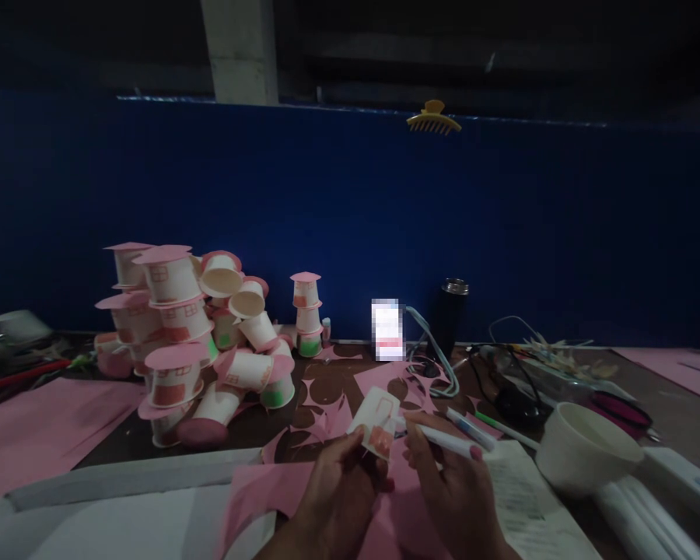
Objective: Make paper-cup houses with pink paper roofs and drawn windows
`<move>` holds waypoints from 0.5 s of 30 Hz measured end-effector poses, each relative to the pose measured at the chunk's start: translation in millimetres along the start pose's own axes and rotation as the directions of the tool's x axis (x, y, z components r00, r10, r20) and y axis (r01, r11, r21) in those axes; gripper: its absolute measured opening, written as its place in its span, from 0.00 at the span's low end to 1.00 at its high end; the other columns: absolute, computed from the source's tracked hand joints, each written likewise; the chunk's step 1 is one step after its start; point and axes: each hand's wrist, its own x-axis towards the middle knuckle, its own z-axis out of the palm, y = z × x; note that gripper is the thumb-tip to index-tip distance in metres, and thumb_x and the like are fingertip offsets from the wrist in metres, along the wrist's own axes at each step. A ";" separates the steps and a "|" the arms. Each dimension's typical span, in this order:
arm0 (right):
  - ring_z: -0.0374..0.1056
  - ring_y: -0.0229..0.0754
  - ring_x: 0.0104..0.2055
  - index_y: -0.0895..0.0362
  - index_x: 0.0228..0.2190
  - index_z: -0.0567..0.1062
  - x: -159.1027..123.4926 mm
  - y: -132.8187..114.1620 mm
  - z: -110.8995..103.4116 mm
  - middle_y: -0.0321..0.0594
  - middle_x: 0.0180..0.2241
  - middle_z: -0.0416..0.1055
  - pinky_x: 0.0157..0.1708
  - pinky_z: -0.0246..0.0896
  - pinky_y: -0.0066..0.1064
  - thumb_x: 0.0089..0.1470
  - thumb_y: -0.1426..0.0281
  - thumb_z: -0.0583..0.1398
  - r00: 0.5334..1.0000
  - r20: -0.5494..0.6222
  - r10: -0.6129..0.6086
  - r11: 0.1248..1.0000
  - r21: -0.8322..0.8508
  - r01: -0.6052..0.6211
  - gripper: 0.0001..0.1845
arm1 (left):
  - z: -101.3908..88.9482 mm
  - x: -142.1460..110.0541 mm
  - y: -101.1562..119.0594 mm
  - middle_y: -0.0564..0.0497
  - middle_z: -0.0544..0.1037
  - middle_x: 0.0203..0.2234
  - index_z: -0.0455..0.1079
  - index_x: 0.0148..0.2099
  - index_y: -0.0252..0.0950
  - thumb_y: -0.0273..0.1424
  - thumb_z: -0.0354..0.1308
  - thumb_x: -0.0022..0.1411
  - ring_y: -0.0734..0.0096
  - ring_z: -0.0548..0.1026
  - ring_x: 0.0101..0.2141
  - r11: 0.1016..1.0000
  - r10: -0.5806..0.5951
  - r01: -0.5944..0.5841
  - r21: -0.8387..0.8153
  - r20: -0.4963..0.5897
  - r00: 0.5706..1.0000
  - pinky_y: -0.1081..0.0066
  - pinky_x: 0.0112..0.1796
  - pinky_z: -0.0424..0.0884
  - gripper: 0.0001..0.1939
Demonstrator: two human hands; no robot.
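My two bare hands meet low in the view, over a dark table (350,381) strewn with pink paper. My left hand (344,490) pinches a small white cup (373,416) between thumb and fingers; the cup is tilted on its side, with a red outline and a filled red patch drawn on it. My right hand (458,486) has its fingers closed around a white marker (443,439), its tip at the cup's right side. Just beyond my hands lie pink scraps (330,424) with round holes cut out. To the left, many cups with pink paper discs are piled in a cluster (178,342), some upright, others tipped over. Near the middle stands a slim tower (308,317), its lowest cup coloured green. Behind the scraps are a bright, blurred-out screen (388,330) and a black bottle (448,319). To the right of my hands are pens (472,429), a printed sheet (522,498) and a large white container (586,451). A yellow hair clip (435,119) sits at the top of the blue partition (338,202).
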 end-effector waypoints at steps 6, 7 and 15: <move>0.74 0.40 0.24 0.55 0.38 0.75 0.3 -5.7 -2.9 0.39 0.26 0.77 0.25 0.70 0.27 0.60 0.64 0.53 0.998 -0.057 -0.014 0.999 0.031 0.016 0.13 | -0.1 0.6 -2.9 0.47 0.73 0.24 0.70 0.34 0.28 0.30 0.54 0.58 0.71 0.69 0.21 0.999 0.048 -0.048 0.018 0.017 0.999 0.68 0.26 0.65 0.09; 0.74 0.40 0.24 0.55 0.37 0.75 -0.3 -6.0 -1.9 0.40 0.27 0.77 0.26 0.71 0.28 0.59 0.64 0.53 0.997 -0.059 -0.039 0.999 0.023 0.041 0.12 | -0.1 0.6 -3.2 0.47 0.73 0.23 0.71 0.33 0.28 0.29 0.55 0.58 0.71 0.69 0.21 0.999 0.051 -0.052 0.017 0.025 0.998 0.68 0.26 0.65 0.08; 0.75 0.40 0.28 0.57 0.36 0.75 -0.7 -8.9 4.9 0.44 0.35 0.79 0.36 0.72 0.31 0.59 0.66 0.54 0.995 -0.017 -0.101 0.994 0.033 0.101 0.11 | 4.6 -3.4 -0.2 0.45 0.74 0.24 0.71 0.30 0.26 0.28 0.54 0.58 0.71 0.69 0.22 1.000 0.017 -0.017 0.001 0.038 0.999 0.68 0.28 0.66 0.09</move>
